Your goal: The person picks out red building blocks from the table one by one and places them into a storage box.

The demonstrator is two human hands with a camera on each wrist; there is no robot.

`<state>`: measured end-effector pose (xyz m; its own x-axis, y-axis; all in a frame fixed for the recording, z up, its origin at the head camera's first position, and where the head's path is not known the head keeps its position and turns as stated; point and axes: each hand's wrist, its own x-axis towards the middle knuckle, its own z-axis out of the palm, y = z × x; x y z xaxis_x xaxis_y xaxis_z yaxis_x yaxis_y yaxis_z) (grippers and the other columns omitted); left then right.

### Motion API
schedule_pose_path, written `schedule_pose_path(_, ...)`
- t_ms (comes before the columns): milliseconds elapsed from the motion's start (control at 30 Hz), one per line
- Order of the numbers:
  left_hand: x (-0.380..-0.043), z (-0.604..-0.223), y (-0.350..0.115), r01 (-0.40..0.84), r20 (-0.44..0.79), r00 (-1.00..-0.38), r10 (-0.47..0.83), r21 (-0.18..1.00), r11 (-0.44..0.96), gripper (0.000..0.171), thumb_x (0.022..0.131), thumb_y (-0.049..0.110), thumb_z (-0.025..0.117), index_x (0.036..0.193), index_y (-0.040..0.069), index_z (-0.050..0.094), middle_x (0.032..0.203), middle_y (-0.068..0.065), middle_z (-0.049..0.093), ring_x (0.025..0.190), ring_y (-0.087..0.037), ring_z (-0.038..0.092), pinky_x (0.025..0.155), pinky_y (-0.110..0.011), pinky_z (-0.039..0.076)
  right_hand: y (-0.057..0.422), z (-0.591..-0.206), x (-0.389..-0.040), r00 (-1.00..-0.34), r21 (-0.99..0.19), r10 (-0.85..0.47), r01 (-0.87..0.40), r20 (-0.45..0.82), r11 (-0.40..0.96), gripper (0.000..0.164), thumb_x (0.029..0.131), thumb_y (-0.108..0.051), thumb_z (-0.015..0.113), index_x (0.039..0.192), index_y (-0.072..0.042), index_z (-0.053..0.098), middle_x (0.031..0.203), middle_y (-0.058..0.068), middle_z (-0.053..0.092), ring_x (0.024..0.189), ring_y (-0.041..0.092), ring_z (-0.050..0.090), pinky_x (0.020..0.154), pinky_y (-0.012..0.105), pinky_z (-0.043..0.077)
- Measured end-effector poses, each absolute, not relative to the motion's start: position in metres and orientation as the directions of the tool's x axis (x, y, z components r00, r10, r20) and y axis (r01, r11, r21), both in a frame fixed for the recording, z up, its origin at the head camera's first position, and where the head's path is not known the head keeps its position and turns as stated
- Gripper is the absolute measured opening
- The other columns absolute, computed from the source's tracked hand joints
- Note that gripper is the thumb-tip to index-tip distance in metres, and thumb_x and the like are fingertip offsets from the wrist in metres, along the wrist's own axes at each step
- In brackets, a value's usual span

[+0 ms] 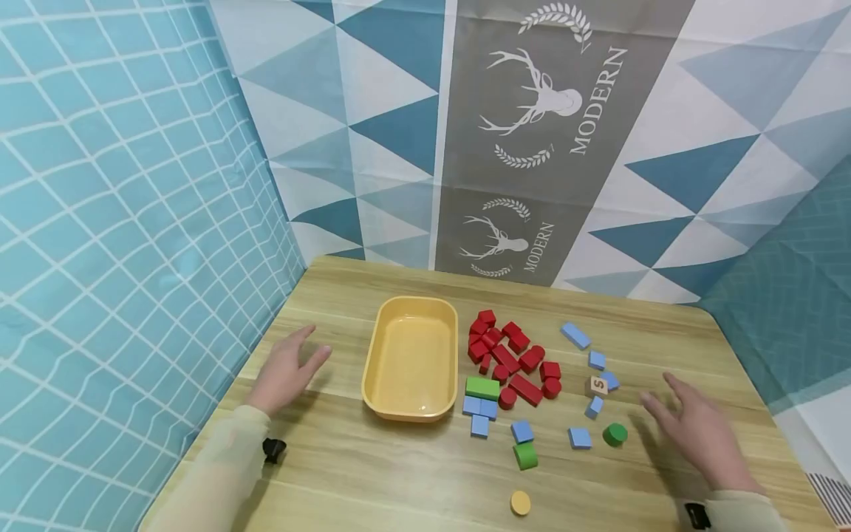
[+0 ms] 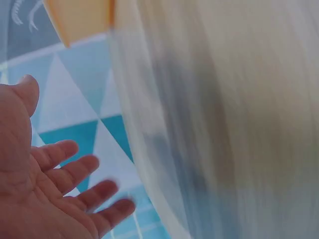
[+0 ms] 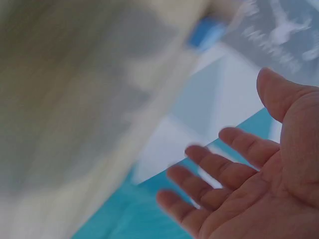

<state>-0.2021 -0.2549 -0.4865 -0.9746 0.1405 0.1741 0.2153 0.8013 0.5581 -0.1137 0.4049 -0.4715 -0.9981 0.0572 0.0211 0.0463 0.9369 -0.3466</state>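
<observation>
TXT: "MODERN" x2, sideways, gry wall panel [image 1: 525, 177] | "S", sm. wd blk [image 1: 597, 385]

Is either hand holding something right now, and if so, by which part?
Nothing is held: the left hand is open beside the yellow tray, the right hand open near the green cylinder.

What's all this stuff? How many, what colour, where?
table: one, tan, underneath
tray: one, yellow, table's left half
red blocks: over a dozen, red, right of tray
blue blocks: nine, blue, right of tray
green blocks: three, green, right of tray
letter cube: one, beige, among blue blocks
disc: one, yellow, below green blocks
cloths: several, blue, white, grey, around table
sleeves: two, pale, lower corners
gadgets: two, black, by sleeves
left hand, right hand: two, bare, opposite sides
</observation>
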Motion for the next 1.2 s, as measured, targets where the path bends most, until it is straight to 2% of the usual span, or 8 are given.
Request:
schedule_pose_path(133,-0.196,-0.484,-0.233,0.221,0.153,-0.975,0.160,0.653,0.725,0.069,0.102,0.048,0.048,0.149,-0.001,0.036,0.143,-0.021,0.045,0.103,-0.032,0.058,0.082,-0.053,0.052,0.350,-0.459,-0.121,-0.995,-0.406,-0.044,-0.076,0.087,0.911,0.069,0.098,-0.048,0.057,0.143,0.003,0.046,0.118,0.031,0.060,0.076,0.031,0.063,0.066,0.055,0.053)
schedule_pose_path(267,-0.188,-0.486,-0.210,0.206,0.103,-0.975,0.196,0.752,0.627,0.067,0.102,0.043,0.052,0.151,0.000,0.033,0.140,-0.019,0.049,0.077,-0.024,0.061,0.060,-0.038,0.056,0.291,-0.461,-0.127,-0.964,-0.431,-0.213,-0.261,0.156,0.864,0.050,0.094,-0.035,0.069,0.132,-0.004,0.061,0.118,0.018,0.065,0.094,0.028,0.062,0.073,0.051,0.055)
schedule_pose_path(400,-0.183,-0.494,-0.193,0.129,0.003,-0.972,0.234,0.842,0.524,0.074,0.101,0.046,0.053,0.153,0.001,0.027,0.144,-0.019,0.044,0.093,-0.027,0.063,0.067,-0.036,0.058,0.249,-0.465,-0.137,-0.920,-0.403,-0.346,-0.391,0.183,0.827,0.041,0.090,-0.031,0.074,0.125,-0.010,0.068,0.118,0.007,0.067,0.105,0.024,0.060,0.082,0.050,0.055)
schedule_pose_path(533,-0.183,-0.501,-0.184,0.051,-0.067,-0.965,0.252,0.899,0.434,0.079,0.099,0.049,0.056,0.155,0.004,0.024,0.148,-0.017,0.040,0.119,-0.026,0.050,0.079,-0.037,0.056,0.226,-0.469,-0.147,-0.891,-0.319,-0.399,-0.452,0.217,0.833,0.034,0.088,-0.031,0.076,0.118,-0.016,0.072,0.112,-0.001,0.069,0.102,0.016,0.060,0.083,0.046,0.055)
schedule_pose_path(767,-0.186,-0.508,-0.184,-0.017,-0.124,-0.935,0.331,0.951,0.309,0.072,0.099,0.039,0.060,0.156,0.011,0.027,0.140,-0.014,0.050,0.078,-0.027,0.063,0.064,-0.036,0.056,0.213,-0.473,-0.156,-0.890,-0.279,-0.408,-0.452,0.203,0.847,0.019,0.087,-0.028,0.078,0.104,-0.021,0.073,0.097,-0.009,0.068,0.087,0.009,0.060,0.076,0.039,0.056)
schedule_pose_path(967,-0.187,-0.511,-0.192,-0.001,-0.130,-0.896,0.425,0.957,0.290,0.070,0.100,0.033,0.059,0.157,0.014,0.023,0.125,-0.016,0.059,0.076,-0.029,0.062,0.067,-0.037,0.054,0.210,-0.479,-0.157,-0.913,-0.299,-0.379,-0.407,0.148,0.863,0.016,0.086,-0.030,0.078,0.099,-0.022,0.073,0.086,-0.013,0.066,0.073,0.006,0.055,0.067,0.033,0.054)
schedule_pose_path(1100,-0.187,-0.511,-0.196,0.001,-0.132,-0.882,0.453,0.960,0.281,0.069,0.101,0.032,0.057,0.157,0.013,0.023,0.103,-0.016,0.065,0.076,-0.031,0.062,0.067,-0.038,0.054,0.208,-0.482,-0.155,-0.920,-0.307,-0.373,-0.391,0.116,0.868,0.022,0.084,-0.033,0.080,0.101,-0.021,0.072,0.088,-0.011,0.066,0.072,0.007,0.054,0.067,0.032,0.053)
schedule_pose_path(1200,-0.187,-0.512,-0.199,-0.005,-0.130,-0.876,0.465,0.965,0.261,0.069,0.101,0.030,0.056,0.157,0.008,0.022,0.098,-0.017,0.064,0.077,-0.032,0.061,0.070,-0.038,0.053,0.209,-0.483,-0.153,-0.921,-0.305,-0.373,-0.389,0.109,0.870,0.022,0.085,-0.030,0.079,0.103,-0.020,0.072,0.090,-0.009,0.067,0.073,0.008,0.054,0.067,0.034,0.053)
